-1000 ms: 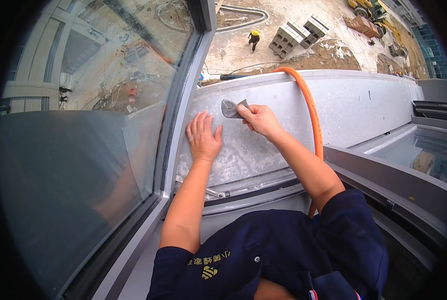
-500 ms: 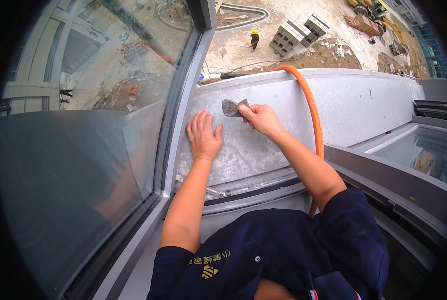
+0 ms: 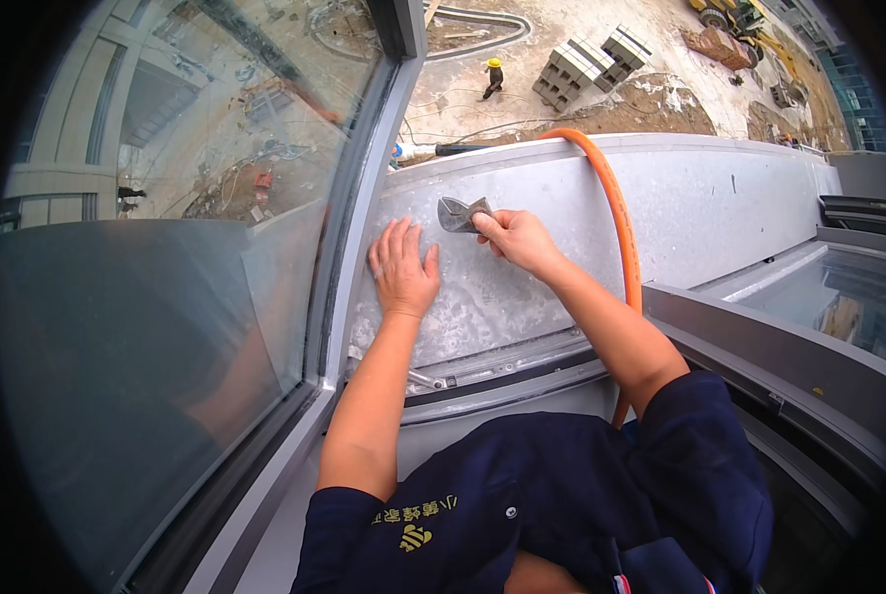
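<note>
Nothing has visibly moved: both hands stay on the grey ledge (image 3: 581, 213) outside the window.

Glass pane (image 3: 165, 297) fills nine o'clock. An orange hose (image 3: 616, 213) curves at one o'clock. Left hand (image 3: 403, 269) lies flat, fingers spread. Right hand (image 3: 515, 238) grips a small grey scraper (image 3: 460, 213), blade on the ledge at twelve o'clock.
</note>
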A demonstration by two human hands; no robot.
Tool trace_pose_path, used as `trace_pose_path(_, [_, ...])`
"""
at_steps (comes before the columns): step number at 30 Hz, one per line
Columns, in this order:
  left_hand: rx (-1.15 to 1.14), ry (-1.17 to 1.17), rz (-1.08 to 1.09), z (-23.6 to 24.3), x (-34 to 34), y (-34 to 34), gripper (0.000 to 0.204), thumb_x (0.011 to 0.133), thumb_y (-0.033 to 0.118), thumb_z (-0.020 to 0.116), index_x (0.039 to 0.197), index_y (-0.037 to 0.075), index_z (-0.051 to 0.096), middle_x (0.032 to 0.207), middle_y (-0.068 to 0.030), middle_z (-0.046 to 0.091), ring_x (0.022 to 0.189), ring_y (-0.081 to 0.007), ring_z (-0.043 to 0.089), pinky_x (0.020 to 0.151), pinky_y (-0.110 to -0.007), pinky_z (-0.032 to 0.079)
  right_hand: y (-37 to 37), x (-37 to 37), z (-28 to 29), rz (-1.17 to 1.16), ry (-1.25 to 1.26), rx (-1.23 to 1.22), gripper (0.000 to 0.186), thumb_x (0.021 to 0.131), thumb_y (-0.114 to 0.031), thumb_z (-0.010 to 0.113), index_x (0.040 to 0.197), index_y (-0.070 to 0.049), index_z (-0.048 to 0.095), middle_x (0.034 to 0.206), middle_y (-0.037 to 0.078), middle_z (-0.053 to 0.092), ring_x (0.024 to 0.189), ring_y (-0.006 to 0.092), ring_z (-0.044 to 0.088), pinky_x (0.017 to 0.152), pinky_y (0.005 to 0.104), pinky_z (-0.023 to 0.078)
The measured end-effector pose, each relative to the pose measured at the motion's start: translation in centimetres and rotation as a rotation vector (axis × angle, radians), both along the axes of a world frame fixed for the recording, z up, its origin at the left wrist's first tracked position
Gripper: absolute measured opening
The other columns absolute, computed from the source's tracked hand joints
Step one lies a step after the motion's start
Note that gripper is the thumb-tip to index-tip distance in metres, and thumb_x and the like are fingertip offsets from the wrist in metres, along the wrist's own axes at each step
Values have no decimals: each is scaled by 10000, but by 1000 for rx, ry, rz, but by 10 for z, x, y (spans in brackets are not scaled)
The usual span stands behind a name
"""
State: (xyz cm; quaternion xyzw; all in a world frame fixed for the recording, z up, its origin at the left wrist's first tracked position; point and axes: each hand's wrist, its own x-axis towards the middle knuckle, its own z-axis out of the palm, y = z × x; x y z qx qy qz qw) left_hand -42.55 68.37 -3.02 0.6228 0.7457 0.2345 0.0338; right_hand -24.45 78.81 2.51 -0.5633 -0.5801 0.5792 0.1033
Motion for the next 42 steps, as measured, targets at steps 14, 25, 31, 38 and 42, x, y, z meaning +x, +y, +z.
trace_pose_path(14, [0,-8,-9,3,2,1,392,823,218,657,1178,70,582,1346,-93,520,1314,-286,427,1093,-480,297,9,2,-9,83,-164,108,614,902,-588,552,697,-23,677,630,146,643,612,276,640,641,393,499])
trace_pose_path(25, [-13,-22,-7,5,2,1,387,821,218,655,1171,68,586,1352,-95,518,1315,-289,427,1096,-483,294,34,-14,11,207,-314,84,620,917,-589,526,761,-17,707,710,174,674,710,309,676,702,405,515])
trace_pose_path(31, [5,-34,-14,3,0,1,382,823,215,653,1169,66,585,1345,-94,525,1311,-290,434,1092,-478,301,87,-46,24,437,-562,227,550,966,-519,483,968,-25,726,966,216,702,953,360,678,824,439,520])
trace_pose_path(38, [4,-41,-40,3,-1,3,375,841,222,641,1169,51,582,1342,-108,531,1302,-307,444,1084,-491,302,161,-105,-7,681,-715,433,314,914,-317,588,1086,-93,726,1122,111,702,1034,290,676,835,397,536])
trace_pose_path(42, [-39,-47,-52,4,0,4,384,845,227,641,1175,41,580,1347,-117,527,1304,-319,442,1084,-496,298,189,-136,-73,825,-714,440,287,864,-223,638,1118,-121,726,1166,92,693,1072,268,666,850,391,529])
